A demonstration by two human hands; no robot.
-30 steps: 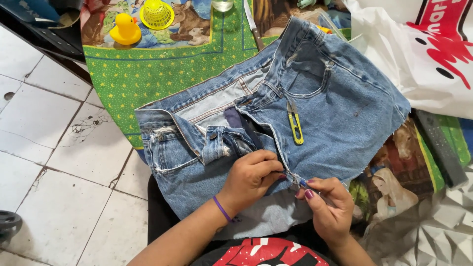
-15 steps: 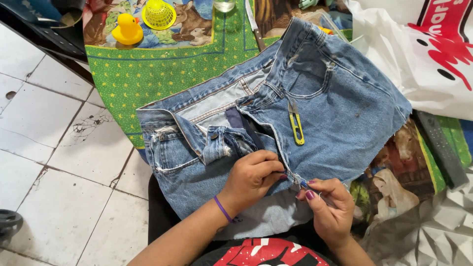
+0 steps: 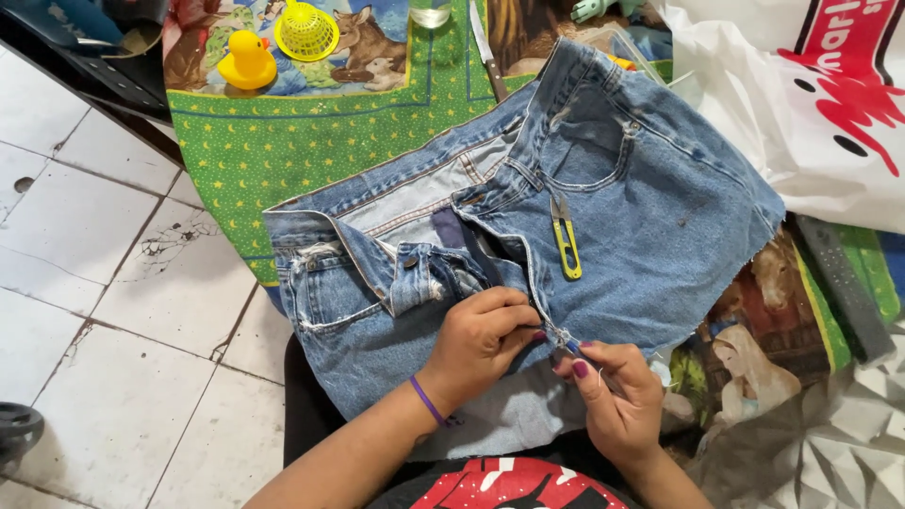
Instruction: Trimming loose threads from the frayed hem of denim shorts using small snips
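Both hands meet at the bottom of the fly on a pair of cut-off blue denim shorts (image 3: 622,217) spread across the table's near edge and spilling onto the person's lap. The left hand (image 3: 481,339), a purple band at its wrist, is curled and pinches the denim beside the zipper; the right hand (image 3: 617,401) closes thumb and forefinger on the lower end of the zipper (image 3: 563,336), the 2 hands almost touching. Whether a needle or thread sits between the right fingertips is too small to tell. The likely trouble from here: with the fabric hanging partly off the near edge, a hard tug at the zipper could drag the shorts toward the lap and tip off the yellow thread snips (image 3: 567,240) lying loose on the denim just beyond the hands, blades pointing toward the table's far edge. Frayed threads along the cut hem could also snag. Farther out, a green patterned tablecloth (image 3: 283,151) covers the table; near its far left corner stand a yellow rubber duck (image 3: 247,61) and a small yellow basket (image 3: 307,30). A white plastic bag with red print (image 3: 801,104) fills the far right corner.
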